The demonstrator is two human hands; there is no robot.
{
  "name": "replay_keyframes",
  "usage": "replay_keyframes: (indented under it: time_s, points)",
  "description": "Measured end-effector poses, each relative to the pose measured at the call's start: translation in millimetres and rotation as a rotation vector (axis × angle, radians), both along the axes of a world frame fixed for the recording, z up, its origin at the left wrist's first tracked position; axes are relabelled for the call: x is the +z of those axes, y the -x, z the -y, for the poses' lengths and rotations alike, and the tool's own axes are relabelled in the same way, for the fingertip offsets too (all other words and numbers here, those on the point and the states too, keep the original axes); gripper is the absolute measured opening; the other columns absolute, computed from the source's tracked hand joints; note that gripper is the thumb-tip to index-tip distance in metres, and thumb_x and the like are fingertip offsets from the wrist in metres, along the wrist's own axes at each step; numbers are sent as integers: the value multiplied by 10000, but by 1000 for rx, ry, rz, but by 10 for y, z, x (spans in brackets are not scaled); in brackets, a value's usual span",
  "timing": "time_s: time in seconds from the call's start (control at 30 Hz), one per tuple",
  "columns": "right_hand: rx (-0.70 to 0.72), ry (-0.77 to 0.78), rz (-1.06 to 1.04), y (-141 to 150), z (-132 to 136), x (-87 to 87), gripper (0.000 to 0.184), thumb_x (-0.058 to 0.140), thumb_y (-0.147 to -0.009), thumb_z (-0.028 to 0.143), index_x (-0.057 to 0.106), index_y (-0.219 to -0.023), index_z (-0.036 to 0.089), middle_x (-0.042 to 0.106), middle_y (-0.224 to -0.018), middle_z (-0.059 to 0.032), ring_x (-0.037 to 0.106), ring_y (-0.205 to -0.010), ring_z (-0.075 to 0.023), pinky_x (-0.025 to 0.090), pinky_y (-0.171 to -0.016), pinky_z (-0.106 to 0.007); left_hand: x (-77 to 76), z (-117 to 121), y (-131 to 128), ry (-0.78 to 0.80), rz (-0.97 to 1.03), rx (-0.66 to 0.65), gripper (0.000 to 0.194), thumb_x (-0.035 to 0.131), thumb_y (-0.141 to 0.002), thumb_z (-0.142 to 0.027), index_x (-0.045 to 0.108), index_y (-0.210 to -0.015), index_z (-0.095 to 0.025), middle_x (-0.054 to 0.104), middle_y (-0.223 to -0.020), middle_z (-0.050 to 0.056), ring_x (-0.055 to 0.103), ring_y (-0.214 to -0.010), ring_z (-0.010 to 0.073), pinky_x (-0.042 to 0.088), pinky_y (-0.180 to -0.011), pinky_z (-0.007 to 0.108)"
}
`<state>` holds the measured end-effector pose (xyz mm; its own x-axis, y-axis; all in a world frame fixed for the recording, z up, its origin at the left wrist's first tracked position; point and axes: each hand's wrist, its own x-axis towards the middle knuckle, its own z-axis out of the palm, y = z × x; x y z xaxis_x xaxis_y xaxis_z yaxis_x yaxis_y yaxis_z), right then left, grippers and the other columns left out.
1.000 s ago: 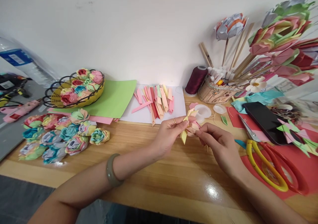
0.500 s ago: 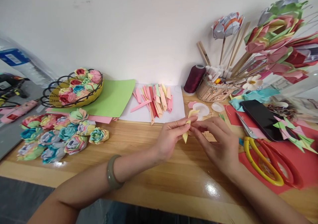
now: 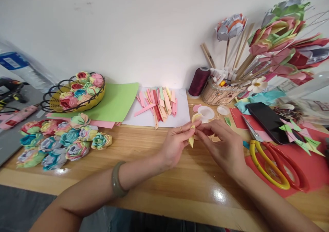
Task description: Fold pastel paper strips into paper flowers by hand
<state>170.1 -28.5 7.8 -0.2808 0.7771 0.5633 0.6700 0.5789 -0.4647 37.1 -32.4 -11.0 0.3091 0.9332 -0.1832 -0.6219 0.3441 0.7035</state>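
Observation:
Between the thumb and fingers of my left hand (image 3: 177, 141) is a folded piece of yellow paper (image 3: 190, 141), its ends sticking out above and below the grip. My right hand (image 3: 222, 142) meets it from the right, thumb and index finger pinched together at the paper's middle. Whatever lies right between those right fingertips is too small to make out. Just behind the hands are a round white lid (image 3: 205, 112) and a smaller clear disc (image 3: 223, 110). Folded paper strips (image 3: 161, 103) in pink, red, peach and green lie on a white sheet (image 3: 181, 101).
Paper flowers (image 3: 77, 149) cluster at the left, by a yellow basket (image 3: 95, 100) holding more. A dark red thread spool (image 3: 199, 81) stands beside a wooden-sided holder (image 3: 221, 93) with paper flowers on sticks. To the right lie scissors (image 3: 268, 166), a phone (image 3: 269, 122) and red paper (image 3: 305, 160).
The view has shifted slightly, so objects on the right sit a little further left. Both hands stay together at the yellow paper, with hardly any change in grip.

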Motion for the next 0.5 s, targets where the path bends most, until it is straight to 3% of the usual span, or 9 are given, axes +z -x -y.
replay_keyframes:
  time_s: [0.17,0.33,0.5]
  points:
    - [19,-47,38,11,-1,-5,46,548,-804,169,586,-826,184,541,-631,-14,502,-603,-146,407,-542,-270,-14,7,-8,6,37,-1,240,600,-732,-215,674,-958,-241,601,-1167,37,477,-1113,183,327,-934,320]
    - [-40,-155,133,39,-11,-25,58,543,-795,183,589,-759,181,539,-585,-17,485,-562,-148,395,-516,-269,-9,23,-24,-25,40,23,241,577,-753,-189,670,-969,-245,604,-1162,30,442,-1161,177,300,-973,317]
    - [-123,52,103,33,7,-28,84,550,-774,252,579,-745,178,541,-573,-6,490,-520,-137,372,-490,-258,-1,29,-32,-43,46,29,236,561,-764,-185,674,-963,-244,607,-1155,32,436,-1172,179,282,-998,322]
